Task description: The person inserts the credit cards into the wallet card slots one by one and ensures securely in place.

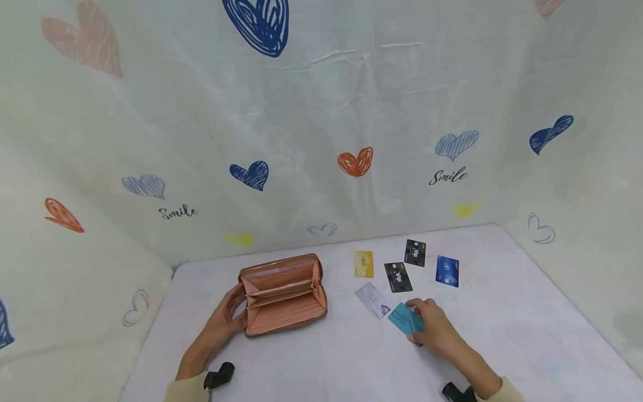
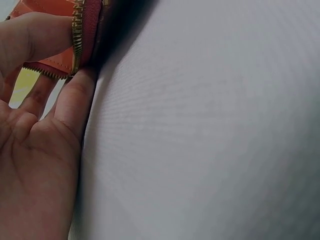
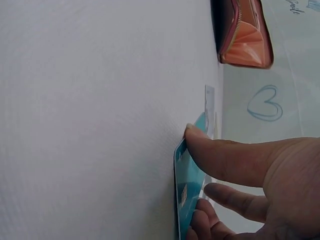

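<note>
An orange-pink zip wallet [image 1: 288,319] lies unzipped on the table, its card slots and pockets facing up. My left hand [image 1: 221,322] holds its left end; in the left wrist view, fingers and thumb curl about the brass zip edge of the wallet [image 2: 90,30]. To the right, my right hand [image 1: 438,330] pinches a teal card [image 1: 403,317] by its edges. The right wrist view shows the teal card [image 3: 186,175] tilted close to the tabletop, thumb on one edge. A white-grey card [image 1: 372,300] lies flat just left of it.
Beyond the right hand lie a yellow card [image 1: 364,264], a black VIP card [image 1: 398,277], a second black VIP card [image 1: 415,253] and a blue card [image 1: 447,271]. A white cloth [image 1: 311,123] printed with hearts hangs behind and beside the table [image 1: 502,335].
</note>
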`<state>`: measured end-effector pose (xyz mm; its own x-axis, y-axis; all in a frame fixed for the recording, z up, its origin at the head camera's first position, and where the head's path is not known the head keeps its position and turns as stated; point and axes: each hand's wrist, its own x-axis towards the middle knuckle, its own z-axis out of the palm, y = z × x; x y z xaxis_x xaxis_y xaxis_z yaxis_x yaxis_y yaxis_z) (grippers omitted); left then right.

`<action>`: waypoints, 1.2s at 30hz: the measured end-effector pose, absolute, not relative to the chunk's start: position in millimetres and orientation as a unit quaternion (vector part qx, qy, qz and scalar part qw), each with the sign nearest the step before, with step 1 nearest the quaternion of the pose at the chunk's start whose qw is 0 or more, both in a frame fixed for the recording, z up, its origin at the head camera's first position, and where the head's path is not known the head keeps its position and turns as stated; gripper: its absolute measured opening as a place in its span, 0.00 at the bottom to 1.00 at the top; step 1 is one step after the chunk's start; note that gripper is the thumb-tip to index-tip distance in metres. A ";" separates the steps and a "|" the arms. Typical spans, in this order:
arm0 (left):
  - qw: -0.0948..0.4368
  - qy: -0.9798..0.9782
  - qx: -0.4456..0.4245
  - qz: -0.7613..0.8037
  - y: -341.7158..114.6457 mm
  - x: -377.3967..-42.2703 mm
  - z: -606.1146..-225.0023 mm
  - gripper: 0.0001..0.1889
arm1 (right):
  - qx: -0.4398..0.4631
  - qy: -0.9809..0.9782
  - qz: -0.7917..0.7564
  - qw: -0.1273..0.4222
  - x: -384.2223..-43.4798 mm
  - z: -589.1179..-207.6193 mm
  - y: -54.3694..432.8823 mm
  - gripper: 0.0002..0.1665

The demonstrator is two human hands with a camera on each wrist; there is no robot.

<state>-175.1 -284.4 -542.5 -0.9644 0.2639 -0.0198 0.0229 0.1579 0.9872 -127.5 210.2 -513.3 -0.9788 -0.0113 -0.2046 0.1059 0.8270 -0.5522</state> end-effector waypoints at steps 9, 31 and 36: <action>0.095 0.753 0.108 0.642 -284.2 -176.1 -541.3 0.54 | 0.024 0.948 -0.303 0.097 -127.6 -515.8 212.6 0.43; 0.114 0.746 0.072 0.652 -282.4 -175.9 -538.3 0.56 | 0.013 0.938 -0.343 0.048 -117.0 -507.2 217.9 0.17; 0.116 0.744 0.072 0.654 -283.0 -175.3 -537.9 0.56 | 0.012 0.929 -0.365 0.060 -117.8 -500.1 220.0 0.11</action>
